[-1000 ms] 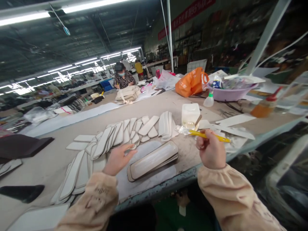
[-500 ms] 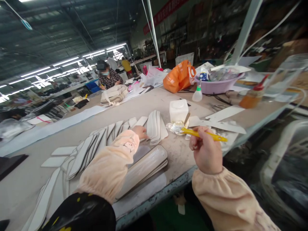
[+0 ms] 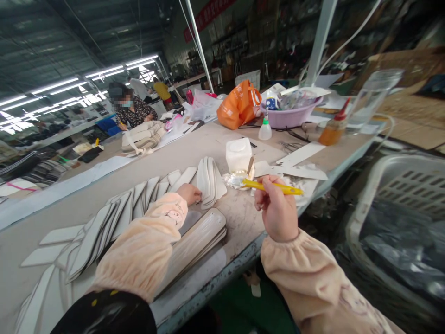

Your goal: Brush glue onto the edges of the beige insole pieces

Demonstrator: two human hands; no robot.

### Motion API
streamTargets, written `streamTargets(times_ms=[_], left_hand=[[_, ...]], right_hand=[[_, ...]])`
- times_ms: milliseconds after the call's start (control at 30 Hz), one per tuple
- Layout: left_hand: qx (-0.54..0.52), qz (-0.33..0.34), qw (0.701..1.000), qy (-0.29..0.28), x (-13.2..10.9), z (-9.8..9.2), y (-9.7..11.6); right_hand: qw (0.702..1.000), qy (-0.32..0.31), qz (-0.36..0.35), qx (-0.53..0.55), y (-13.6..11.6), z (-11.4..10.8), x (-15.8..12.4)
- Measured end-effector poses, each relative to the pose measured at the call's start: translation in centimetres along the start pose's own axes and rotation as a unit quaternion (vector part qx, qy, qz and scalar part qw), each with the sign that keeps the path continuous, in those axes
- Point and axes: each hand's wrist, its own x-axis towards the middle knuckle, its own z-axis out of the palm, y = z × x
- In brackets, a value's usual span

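My right hand [image 3: 278, 208] is closed around the yellow handle of a brush [image 3: 273, 186]. The brush's far end is at a mound of white paste [image 3: 237, 180], beside a white plastic container [image 3: 238, 155]. My left hand [image 3: 188, 193] reaches to the left edge of a fanned stack of pale, round-ended strips [image 3: 209, 182]. Its fingers are drawn together there, and whether they pinch a strip is hidden. Nearer the table edge lies a pile of longer strips [image 3: 198, 246], its top one streaked and shiny. My left sleeve partly covers it.
Many overlapping pale pieces [image 3: 92, 236] spread leftward over the table. Behind are an orange bag [image 3: 237, 105], a purple basin [image 3: 292, 116], a green-capped bottle [image 3: 265, 131] and a red-tipped amber bottle [image 3: 333, 130]. A grey plastic basket [image 3: 361, 199] stands right. A masked co-worker [image 3: 134, 109] sits across.
The whole view has shifted, so everything appears further left. My right hand still holds the brush at the paste, and my left hand stays beside the fanned stack.
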Motion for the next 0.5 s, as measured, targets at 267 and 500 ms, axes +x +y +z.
streamTargets(times_ms=[267, 500], left_hand=[[0.021, -0.002, 0.999, 0.035, -0.5, 1.3, 1.1], [-0.018, -0.028, 0.996, 0.079, -2.3, -1.1, 0.1]], right_hand=[[1.0, -0.011, 0.008, 0.003, 0.1, 0.6, -0.5], [0.999, -0.027, -0.002, -0.02, 0.0, 0.8, -0.7]])
